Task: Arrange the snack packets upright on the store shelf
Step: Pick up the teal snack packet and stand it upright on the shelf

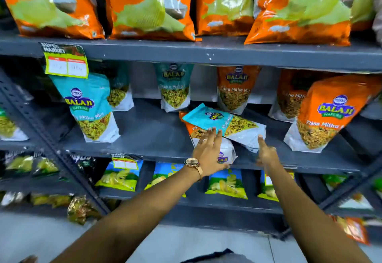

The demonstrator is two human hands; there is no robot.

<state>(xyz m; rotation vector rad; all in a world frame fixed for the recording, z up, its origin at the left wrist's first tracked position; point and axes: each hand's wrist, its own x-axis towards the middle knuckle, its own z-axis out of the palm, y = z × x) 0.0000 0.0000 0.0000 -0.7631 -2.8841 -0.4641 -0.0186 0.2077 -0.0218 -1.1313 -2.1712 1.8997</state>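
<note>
On the middle grey shelf [148, 132] a teal snack packet [225, 124] lies flat and tilted on top of an orange packet [191, 129], which also lies down. My left hand [208, 152], with a watch on the wrist, is spread flat over the orange packet's white lower end, fingertips touching the teal packet's edge. My right hand [265, 153] is beside them with one finger stretched out to the teal packet's white bottom corner. Neither hand grips a packet. Other teal packets [91, 107] and orange packets [324, 115] stand upright on the same shelf.
Big orange chip bags [148, 6] fill the shelf above. Blue and green chip packets [227, 182] stand on the shelf below. A yellow price tag [66, 62] hangs from the upper shelf's edge. A slotted steel upright [41, 130] runs diagonally at left. Grey floor lies underneath.
</note>
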